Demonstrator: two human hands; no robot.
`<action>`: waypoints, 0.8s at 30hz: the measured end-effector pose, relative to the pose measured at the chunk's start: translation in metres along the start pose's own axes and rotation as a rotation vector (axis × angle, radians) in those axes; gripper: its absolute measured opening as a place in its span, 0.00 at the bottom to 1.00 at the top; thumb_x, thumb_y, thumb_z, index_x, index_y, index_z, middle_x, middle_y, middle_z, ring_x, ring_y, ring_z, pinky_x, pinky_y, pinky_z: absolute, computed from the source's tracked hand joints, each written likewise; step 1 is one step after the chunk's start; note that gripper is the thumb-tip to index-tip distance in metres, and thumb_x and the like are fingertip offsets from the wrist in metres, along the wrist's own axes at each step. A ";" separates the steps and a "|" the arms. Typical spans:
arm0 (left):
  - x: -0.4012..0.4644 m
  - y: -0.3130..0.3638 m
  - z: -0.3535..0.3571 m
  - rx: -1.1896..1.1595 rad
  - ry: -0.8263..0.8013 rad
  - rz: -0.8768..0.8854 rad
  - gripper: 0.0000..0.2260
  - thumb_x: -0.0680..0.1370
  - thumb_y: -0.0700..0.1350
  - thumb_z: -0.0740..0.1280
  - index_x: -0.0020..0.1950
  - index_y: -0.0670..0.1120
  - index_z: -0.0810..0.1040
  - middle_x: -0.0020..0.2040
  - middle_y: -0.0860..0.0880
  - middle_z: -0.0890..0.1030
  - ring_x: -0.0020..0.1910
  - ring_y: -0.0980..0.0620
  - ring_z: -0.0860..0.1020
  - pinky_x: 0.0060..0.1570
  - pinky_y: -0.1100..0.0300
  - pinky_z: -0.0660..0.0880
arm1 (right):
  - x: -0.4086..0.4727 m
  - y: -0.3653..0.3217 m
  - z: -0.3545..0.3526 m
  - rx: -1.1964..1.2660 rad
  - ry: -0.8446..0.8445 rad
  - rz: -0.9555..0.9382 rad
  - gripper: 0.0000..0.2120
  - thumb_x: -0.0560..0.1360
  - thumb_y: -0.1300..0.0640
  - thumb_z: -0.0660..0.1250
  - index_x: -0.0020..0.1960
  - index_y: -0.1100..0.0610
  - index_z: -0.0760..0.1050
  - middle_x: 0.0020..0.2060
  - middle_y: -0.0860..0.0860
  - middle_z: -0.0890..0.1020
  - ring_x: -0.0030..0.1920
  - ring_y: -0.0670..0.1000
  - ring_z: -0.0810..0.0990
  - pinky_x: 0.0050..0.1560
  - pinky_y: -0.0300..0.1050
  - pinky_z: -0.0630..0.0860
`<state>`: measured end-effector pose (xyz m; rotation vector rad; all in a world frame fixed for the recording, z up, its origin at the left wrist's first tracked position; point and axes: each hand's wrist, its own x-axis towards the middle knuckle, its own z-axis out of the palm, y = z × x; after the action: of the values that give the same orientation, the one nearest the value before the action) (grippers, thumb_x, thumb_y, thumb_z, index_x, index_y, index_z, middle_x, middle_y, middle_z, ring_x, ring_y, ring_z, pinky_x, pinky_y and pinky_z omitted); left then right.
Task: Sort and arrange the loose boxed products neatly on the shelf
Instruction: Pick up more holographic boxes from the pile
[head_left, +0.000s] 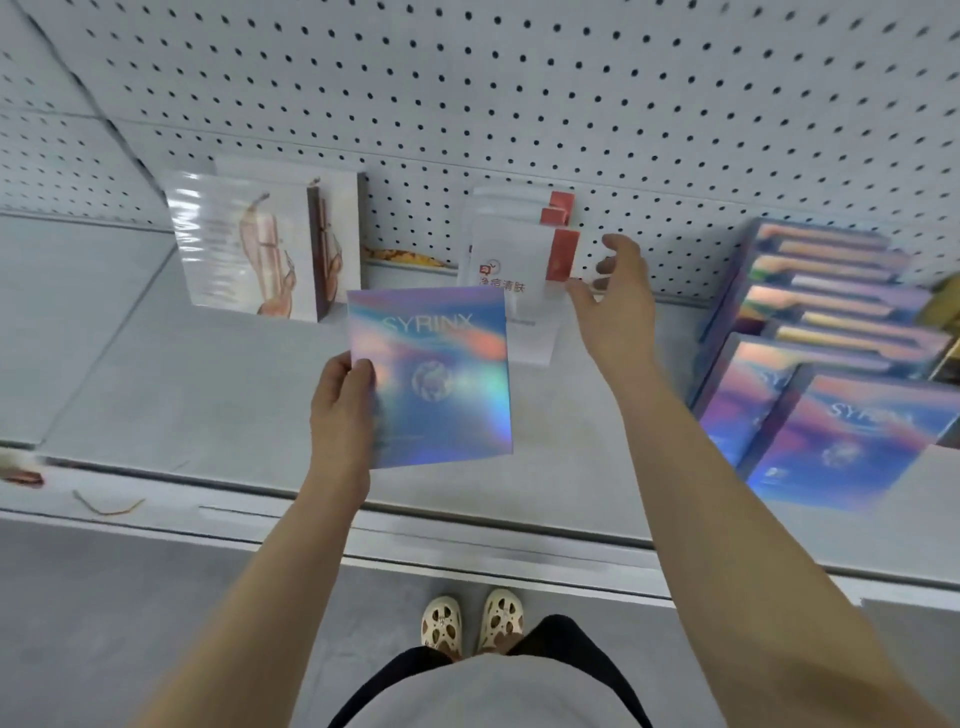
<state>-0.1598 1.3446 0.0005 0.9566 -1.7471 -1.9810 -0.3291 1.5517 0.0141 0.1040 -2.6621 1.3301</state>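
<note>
My left hand (342, 410) grips a flat holographic SYRINX box (436, 374) by its left edge, holding it upright above the grey shelf (208, 395). My right hand (615, 296) is open, fingers spread, at the right edge of the front white box with a red side (511, 270); its thumb touches that box. Two more white and red boxes (524, 205) stand behind it against the pegboard. A row of several matching holographic boxes (831, 364) stands at the right of the shelf.
Two white boxes with a beige figure print (249, 244) stand at the back left. An orange patterned item (400, 257) lies behind them by the pegboard (519, 104). A rubber band (109, 506) lies on the shelf's front lip. Bare shelf spreads left and centre.
</note>
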 end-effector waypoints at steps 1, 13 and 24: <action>-0.002 0.000 0.004 -0.003 -0.019 0.011 0.06 0.78 0.48 0.60 0.46 0.48 0.76 0.43 0.50 0.79 0.42 0.50 0.75 0.41 0.57 0.71 | -0.007 -0.004 -0.007 0.019 0.036 -0.029 0.21 0.76 0.58 0.68 0.67 0.55 0.69 0.55 0.54 0.78 0.51 0.51 0.78 0.53 0.50 0.76; -0.053 -0.025 0.075 0.000 -0.430 0.085 0.05 0.76 0.50 0.63 0.49 0.53 0.76 0.45 0.49 0.80 0.45 0.49 0.77 0.49 0.49 0.74 | -0.059 0.008 -0.094 -0.159 -0.440 -0.201 0.19 0.72 0.45 0.72 0.59 0.52 0.78 0.52 0.47 0.82 0.51 0.48 0.78 0.55 0.46 0.73; -0.015 0.009 0.186 0.366 -0.438 0.397 0.21 0.79 0.43 0.65 0.72 0.49 0.68 0.63 0.50 0.71 0.61 0.49 0.75 0.64 0.51 0.73 | 0.063 0.025 -0.156 -0.153 -0.379 -0.243 0.11 0.74 0.57 0.71 0.53 0.55 0.72 0.38 0.47 0.72 0.39 0.50 0.67 0.39 0.39 0.65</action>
<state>-0.2753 1.4911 0.0172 0.2269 -2.3727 -1.7266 -0.3771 1.6922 0.0975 0.7000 -2.9199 1.1189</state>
